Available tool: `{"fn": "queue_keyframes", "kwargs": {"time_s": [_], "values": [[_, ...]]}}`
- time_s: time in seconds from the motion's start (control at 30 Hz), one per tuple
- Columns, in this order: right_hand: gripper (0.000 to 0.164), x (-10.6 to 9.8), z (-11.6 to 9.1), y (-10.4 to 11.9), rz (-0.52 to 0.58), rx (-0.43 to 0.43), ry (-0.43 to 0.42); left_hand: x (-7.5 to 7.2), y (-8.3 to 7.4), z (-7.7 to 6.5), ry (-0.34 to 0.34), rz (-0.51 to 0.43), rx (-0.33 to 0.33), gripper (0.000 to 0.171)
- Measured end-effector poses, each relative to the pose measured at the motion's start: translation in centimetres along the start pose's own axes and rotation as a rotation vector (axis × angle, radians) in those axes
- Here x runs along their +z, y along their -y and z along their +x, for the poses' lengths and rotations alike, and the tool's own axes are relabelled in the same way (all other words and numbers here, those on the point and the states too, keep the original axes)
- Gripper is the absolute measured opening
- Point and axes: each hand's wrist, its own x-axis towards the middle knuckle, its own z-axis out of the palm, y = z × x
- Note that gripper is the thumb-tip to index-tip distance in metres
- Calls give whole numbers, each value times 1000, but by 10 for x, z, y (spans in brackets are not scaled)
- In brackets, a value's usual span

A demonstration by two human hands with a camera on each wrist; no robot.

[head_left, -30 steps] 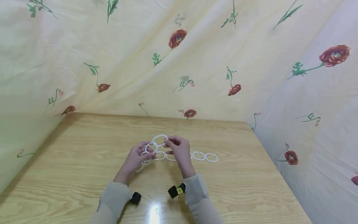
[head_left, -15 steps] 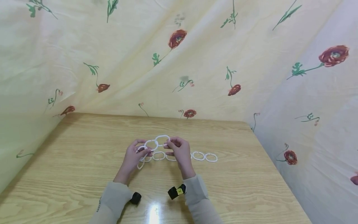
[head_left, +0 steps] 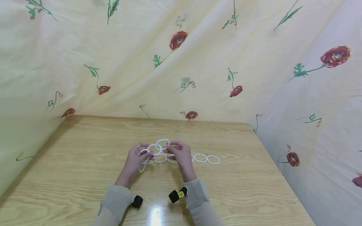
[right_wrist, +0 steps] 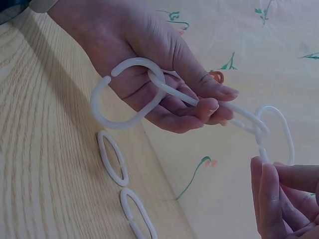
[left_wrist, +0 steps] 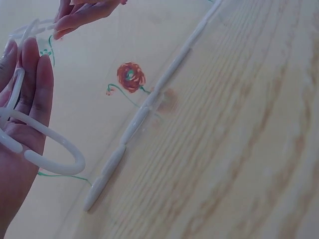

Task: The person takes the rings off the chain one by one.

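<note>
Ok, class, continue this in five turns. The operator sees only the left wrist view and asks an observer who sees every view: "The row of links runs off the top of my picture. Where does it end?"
Observer: To the right of the right hand, where the last link lies on the table.
Operator: Does the chain go on past that hand?
Observer: None shows beyond; it pinches the end link.
Operator: Anything at the right cuff?
Observer: A black block with a yellow label.
</note>
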Motion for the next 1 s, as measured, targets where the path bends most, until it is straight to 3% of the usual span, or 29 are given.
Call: {"fn": "queue_keyframes", "kwargs": {"time_s": [0.33,0.63,0.83,1.0], "values": [[29,3,0,-6,53,61,62,0,1,-2,16,7,0,33],[19,3,5,-12,144,117,57,3,0,-3,67,4,11,26],[18,3,6,-13,173,127,59,4,0,-3,109,32,33,36],[28,3,5,-11,182,126,67,5,2,-3,143,31,62,43]]}}
